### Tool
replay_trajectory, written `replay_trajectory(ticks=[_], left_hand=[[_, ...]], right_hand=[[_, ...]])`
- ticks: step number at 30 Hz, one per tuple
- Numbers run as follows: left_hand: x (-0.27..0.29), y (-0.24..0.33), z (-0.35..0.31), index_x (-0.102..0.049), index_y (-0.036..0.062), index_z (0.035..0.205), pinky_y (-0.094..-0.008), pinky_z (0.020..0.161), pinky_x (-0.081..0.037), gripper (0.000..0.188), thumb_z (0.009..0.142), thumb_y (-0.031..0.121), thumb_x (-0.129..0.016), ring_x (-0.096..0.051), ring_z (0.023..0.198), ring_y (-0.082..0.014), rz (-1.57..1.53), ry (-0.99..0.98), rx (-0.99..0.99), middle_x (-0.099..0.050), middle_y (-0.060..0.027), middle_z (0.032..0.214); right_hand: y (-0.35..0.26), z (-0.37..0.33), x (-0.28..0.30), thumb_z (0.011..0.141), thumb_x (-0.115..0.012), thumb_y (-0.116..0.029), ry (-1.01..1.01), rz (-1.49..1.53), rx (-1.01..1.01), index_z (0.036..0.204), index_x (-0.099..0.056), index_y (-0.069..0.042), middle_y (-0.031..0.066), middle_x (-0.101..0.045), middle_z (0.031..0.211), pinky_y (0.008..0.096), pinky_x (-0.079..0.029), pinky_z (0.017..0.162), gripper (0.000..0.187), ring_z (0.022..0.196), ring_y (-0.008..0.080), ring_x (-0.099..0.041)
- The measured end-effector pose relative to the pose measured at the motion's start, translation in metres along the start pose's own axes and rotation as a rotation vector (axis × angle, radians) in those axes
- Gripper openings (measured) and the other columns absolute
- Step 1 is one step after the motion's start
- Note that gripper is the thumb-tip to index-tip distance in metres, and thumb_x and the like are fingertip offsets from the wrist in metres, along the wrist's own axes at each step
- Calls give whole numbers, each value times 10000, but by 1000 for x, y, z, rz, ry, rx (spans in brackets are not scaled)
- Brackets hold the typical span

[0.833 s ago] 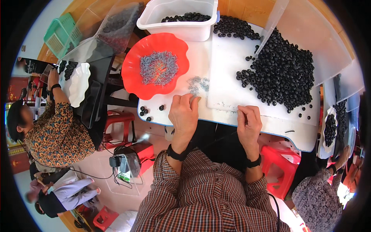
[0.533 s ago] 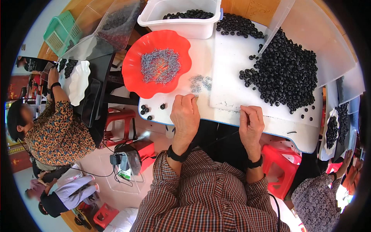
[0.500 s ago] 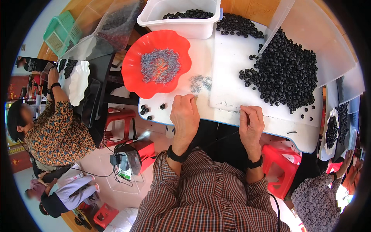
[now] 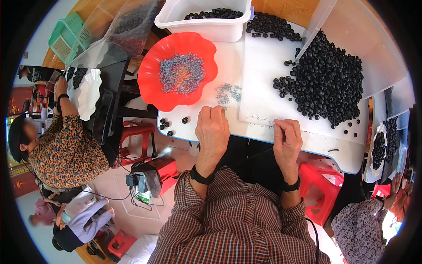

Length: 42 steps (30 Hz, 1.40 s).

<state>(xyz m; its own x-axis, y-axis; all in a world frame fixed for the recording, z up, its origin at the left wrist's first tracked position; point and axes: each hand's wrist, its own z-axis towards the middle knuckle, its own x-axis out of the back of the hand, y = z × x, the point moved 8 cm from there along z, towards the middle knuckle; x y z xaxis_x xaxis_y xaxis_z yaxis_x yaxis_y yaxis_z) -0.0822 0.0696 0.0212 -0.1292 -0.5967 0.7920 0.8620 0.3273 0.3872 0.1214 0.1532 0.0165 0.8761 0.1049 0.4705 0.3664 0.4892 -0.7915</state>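
Note:
My left hand [image 4: 212, 132] is over the near edge of the white table [image 4: 246, 130], fingers curled in a pinch. What it holds, if anything, is too small to make out. My right hand [image 4: 288, 140] hovers at the same edge further right, thumb and fingertips pressed together, their contents also not visible. Just beyond my left hand lies a small patch of tiny clear-grey pieces [image 4: 228, 93]. A red scalloped dish [image 4: 150, 88] to the left holds more of them. On a white board [image 4: 259, 94], a large pile of black ring-shaped beads [image 4: 329, 83] spreads to the right.
Behind the dish stands a white tub [image 4: 206, 31] with black beads inside. A clear plastic bin [image 4: 373, 57] leans over the bead pile. Several loose beads [image 4: 165, 124] sit at the table's left corner. A red stool [image 4: 320, 191] is below right; a co-worker [image 4: 70, 154] sits at left.
Both hands keep nearly the same pinched pose and place, with only a slight shift. At lower left, a person in the background has bent lower.

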Motion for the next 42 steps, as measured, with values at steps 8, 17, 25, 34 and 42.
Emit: replay_trajectory(ticks=[8,17,25,34,42], left_hand=[[0,-2,-2,-625,29,931,-397,586,-475,128,808,-8,-635,-577,691,-315,-44,35,1,-546,-126,801],[-1,11,-9,-649,-10,939,-246,555,-442,78,862,0,-648,-539,614,-95,-597,-109,263,-596,-63,791],[-7,38,-15,-628,-2,912,-308,553,-503,65,857,17,-656,-621,619,-192,-813,-188,266,-585,-112,814],[-20,35,-23,-635,-27,972,-230,607,-488,90,899,25,-630,-609,696,-89,-910,-281,336,-632,-48,851],[-25,45,-23,-638,-29,1088,-221,719,-514,178,914,-4,-606,-624,820,-92,-1140,-356,280,-621,-58,928]], right_hand=[[-5,0,2,844,-639,70,-8,-4,4,969,-665,13,90,-575,896,254,-436,531,140,619,130,-526],[-21,0,-32,876,-627,44,-127,383,-149,1017,-641,22,86,-583,892,238,-477,552,144,634,113,-577],[-1,-10,-50,958,-582,-105,-240,541,-417,993,-621,21,44,-627,813,194,-442,516,136,589,77,-560],[8,-17,-51,984,-554,-165,-277,689,-534,1000,-611,-7,23,-633,815,184,-427,496,168,592,54,-551],[14,-18,-50,996,-532,-201,-293,837,-628,990,-616,-10,15,-616,782,175,-397,473,209,562,51,-525]])
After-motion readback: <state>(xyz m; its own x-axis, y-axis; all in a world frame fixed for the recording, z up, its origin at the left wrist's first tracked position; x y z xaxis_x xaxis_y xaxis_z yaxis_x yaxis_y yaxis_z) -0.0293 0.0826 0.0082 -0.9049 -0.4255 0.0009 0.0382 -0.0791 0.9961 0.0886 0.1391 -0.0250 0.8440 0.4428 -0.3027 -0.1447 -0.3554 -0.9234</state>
